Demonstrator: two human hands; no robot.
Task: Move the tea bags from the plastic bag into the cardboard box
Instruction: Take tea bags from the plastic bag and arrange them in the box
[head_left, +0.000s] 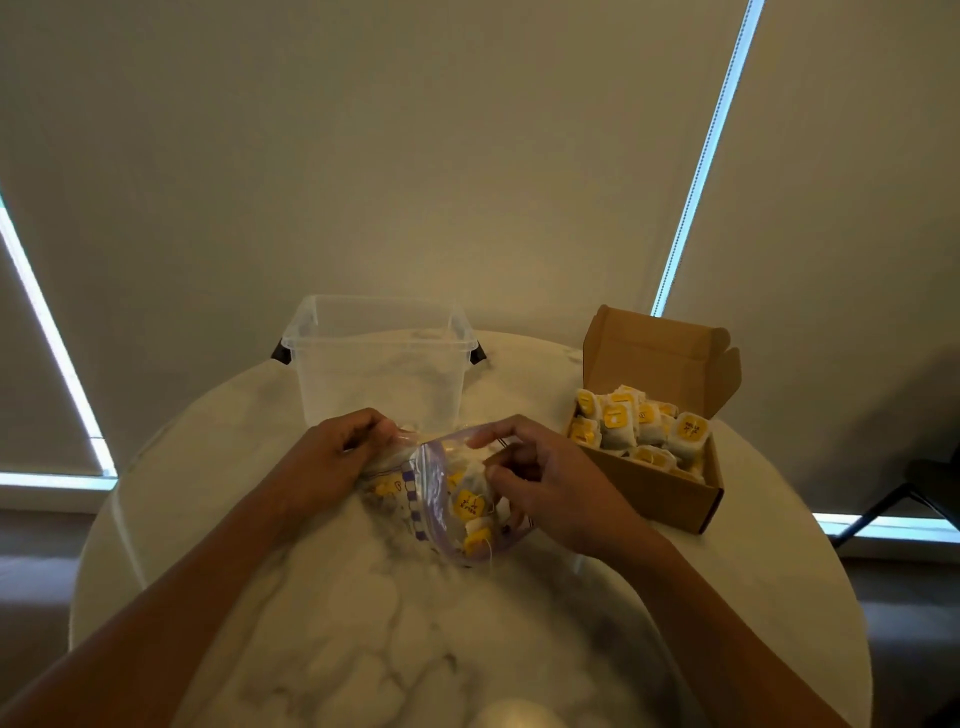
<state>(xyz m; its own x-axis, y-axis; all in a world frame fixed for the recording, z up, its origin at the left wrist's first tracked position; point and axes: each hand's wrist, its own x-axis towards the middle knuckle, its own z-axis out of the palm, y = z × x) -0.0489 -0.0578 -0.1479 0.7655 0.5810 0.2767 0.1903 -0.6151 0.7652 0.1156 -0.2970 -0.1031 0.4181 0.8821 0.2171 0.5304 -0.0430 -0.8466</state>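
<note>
At the left side of the plastic bag (431, 499), the left hand (332, 452) is pinching the rim with curled fingers; it should be holding the mouth wide. At the right rim the right hand (550, 488) is curling finger and thumb on the plastic, it seems, over the tea bags (469, 503) inside. Right of the bag, near, the cardboard box (654, 488) is standing open, partly filled.

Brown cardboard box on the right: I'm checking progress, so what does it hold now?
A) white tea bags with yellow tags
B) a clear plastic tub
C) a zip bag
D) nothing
A: the open brown cardboard box is packed with white tea bags with yellow tags, while the left hand and right hand hold the clear plastic zip bag with more inside.
</note>
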